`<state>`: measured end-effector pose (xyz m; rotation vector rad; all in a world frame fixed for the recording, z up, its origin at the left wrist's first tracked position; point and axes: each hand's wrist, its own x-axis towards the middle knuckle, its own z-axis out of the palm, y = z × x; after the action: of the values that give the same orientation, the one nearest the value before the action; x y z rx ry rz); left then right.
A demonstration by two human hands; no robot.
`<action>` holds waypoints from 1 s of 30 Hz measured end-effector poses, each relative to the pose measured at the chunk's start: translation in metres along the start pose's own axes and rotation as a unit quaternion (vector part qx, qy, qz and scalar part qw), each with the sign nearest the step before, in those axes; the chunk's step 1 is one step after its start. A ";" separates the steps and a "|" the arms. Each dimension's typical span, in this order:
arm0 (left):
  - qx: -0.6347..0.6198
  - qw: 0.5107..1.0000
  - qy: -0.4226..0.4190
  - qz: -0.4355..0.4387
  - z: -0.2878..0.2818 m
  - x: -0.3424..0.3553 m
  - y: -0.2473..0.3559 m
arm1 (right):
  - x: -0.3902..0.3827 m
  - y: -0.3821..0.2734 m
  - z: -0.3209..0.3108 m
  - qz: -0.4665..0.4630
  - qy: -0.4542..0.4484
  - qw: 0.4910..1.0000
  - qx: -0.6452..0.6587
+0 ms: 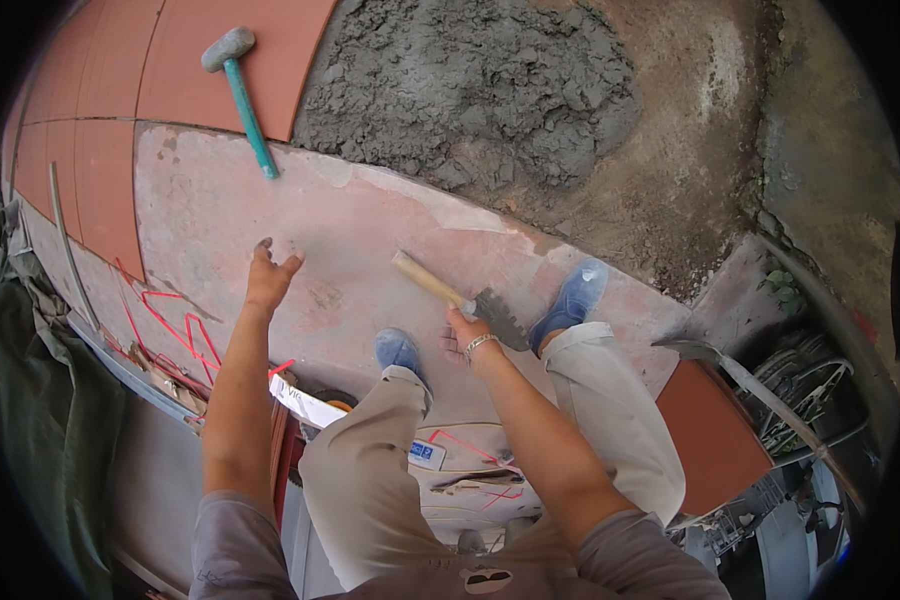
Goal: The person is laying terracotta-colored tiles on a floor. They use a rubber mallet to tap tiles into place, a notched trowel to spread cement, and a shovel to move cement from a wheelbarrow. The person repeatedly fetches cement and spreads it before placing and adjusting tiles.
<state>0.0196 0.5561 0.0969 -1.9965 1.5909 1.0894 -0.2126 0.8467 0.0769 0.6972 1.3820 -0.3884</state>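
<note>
Left hand [271, 275]: grip spread above slab [345, 235]. Right hand [472, 332]: at trowel [440, 287] neck, can't tell if grip pinches it. Mallet [247, 112] ahead.

The slab [345, 205] looks matt and dusty. Along its upper edge spreads rough, lumpy mortar [460, 90]; by its upper-left corner the tiles [205, 65] are smooth and matt. The trowel [499, 316] has a smooth wooden handle [427, 277] and dull, rough-looking metal blade.
</note>
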 end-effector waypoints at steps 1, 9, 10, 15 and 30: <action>-0.032 0.999 0.022 -0.033 0.008 0.028 0.005 | 0.018 -0.002 0.009 0.039 -0.004 0.994 0.102; -0.104 0.959 0.119 -0.234 0.083 0.095 0.040 | 0.049 0.022 0.053 -0.018 -0.025 0.877 0.479; -0.111 0.960 0.122 -0.227 0.085 0.094 0.042 | 0.043 0.023 0.058 -0.047 -0.020 0.883 0.466; -0.124 0.960 0.126 -0.218 0.080 0.085 0.046 | 0.002 0.013 0.067 -0.181 0.060 0.947 0.258; -0.125 0.962 0.124 -0.210 0.081 0.087 0.045 | -0.113 -0.266 -0.151 -0.448 0.449 0.666 -0.392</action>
<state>-0.0444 0.5419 -0.0118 -2.5732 1.0896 0.9340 -0.5135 0.7310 0.1236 -0.7295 2.5709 -0.1250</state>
